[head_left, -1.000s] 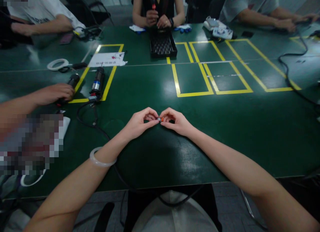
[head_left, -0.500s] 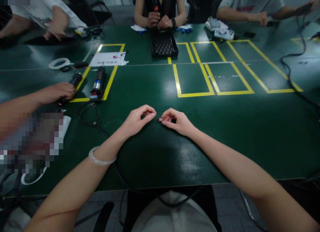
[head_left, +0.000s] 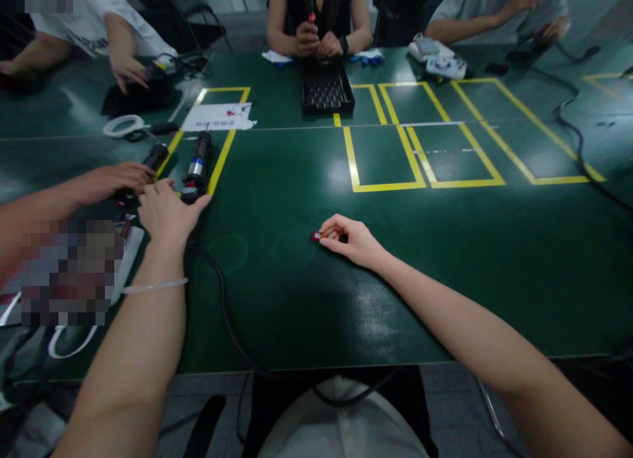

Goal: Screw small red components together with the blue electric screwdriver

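Observation:
My right hand (head_left: 349,239) pinches a small red-and-orange piece (head_left: 316,236) with a pale spot, its tip sticking out to the left just above the green table (head_left: 277,300). The piece is too small for me to tell its kind. Thumb apart from its fingers, my left hand (head_left: 171,211) is at the near end of a black cylindrical tool (head_left: 198,161) with a silver and blue band. I cannot tell whether they touch. Beside it, a co-worker's hand (head_left: 126,180) rests on a second black cylindrical tool (head_left: 156,156).
A black cable (head_left: 222,300) runs across the table towards my lap. Yellow tape (head_left: 390,188) marks rectangles. Across the table, a person's hands are above a black tray (head_left: 327,105). A white sheet (head_left: 217,116) and a white tape roll (head_left: 122,126) lie at the left.
My left hand has left the small piece and moved left to the black cylindrical tool, its fingers spreading. My right hand has stayed in place with the piece.

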Tool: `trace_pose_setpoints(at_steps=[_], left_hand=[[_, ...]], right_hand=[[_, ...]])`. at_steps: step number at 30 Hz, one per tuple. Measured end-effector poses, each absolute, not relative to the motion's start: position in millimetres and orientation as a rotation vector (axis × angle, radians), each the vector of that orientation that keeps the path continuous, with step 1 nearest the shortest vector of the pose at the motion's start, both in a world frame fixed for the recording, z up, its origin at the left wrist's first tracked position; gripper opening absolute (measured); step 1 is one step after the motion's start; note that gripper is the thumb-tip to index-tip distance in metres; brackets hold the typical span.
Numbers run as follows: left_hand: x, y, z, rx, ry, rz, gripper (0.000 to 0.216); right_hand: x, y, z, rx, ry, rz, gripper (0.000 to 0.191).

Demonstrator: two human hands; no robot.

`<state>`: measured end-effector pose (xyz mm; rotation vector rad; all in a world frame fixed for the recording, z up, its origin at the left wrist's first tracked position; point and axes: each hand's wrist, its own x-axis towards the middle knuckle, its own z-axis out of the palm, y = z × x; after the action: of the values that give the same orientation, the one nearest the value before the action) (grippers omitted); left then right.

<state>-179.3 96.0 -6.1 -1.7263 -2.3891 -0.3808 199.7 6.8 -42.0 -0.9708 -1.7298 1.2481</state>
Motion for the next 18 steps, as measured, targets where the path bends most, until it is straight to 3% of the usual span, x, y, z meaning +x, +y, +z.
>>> trace_pose_setpoints(at_steps=[2, 8, 18], left_hand=[[-188, 98, -9, -1.733, -2.486, -0.256, 0.088], [-194, 103, -11, -1.812, -2.538, -0.106, 0.074], [-194, 108, -15, -1.938, -2.501, -0.408, 0.065]], right_hand=[[199, 7, -42, -0.974, -1.730, 1.252, 0.020], [200, 7, -41, -0.974, -1.745, 1.253, 0.020], [200, 7, -40, -0.976, -1.756, 1.252, 0.018]])
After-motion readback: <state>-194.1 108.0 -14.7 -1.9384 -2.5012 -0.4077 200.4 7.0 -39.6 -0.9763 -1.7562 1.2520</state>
